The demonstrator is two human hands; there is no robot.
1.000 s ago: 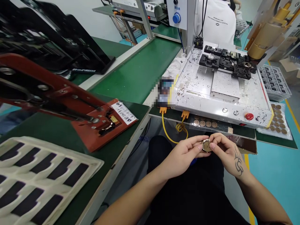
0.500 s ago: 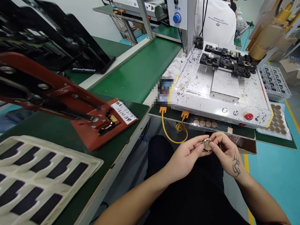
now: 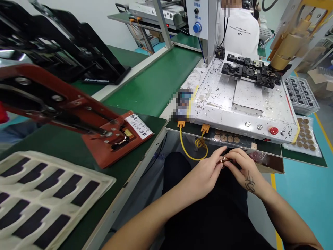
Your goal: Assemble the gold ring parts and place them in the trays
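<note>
Between my two hands, over my lap, is a small round gold-coloured watch case (image 3: 224,160), now seen nearly edge-on. My left hand (image 3: 204,176) pinches its left side between thumb and fingers. On the opposite side my right hand (image 3: 244,168) grips it the same way, thumb below and fingers above. Fingertips cover most of the case. Just beyond the hands, several round brown stickers (image 3: 227,139) lie in clear film at the bench edge, under the front of a white machine (image 3: 221,111).
Black fixtures (image 3: 249,71) sit on the machine, near its red button (image 3: 273,131). To the left stand a red lever press (image 3: 96,151) and a white moulded tray (image 3: 108,182). A yellow cable (image 3: 186,152) hangs from the bench. Beyond sits a person in a white shirt (image 3: 241,41).
The watch case has turned from showing its flat, printed face to nearly edge-on. Both hands have shifted slightly left, and the left fingers have lifted. The view has moved a little.
</note>
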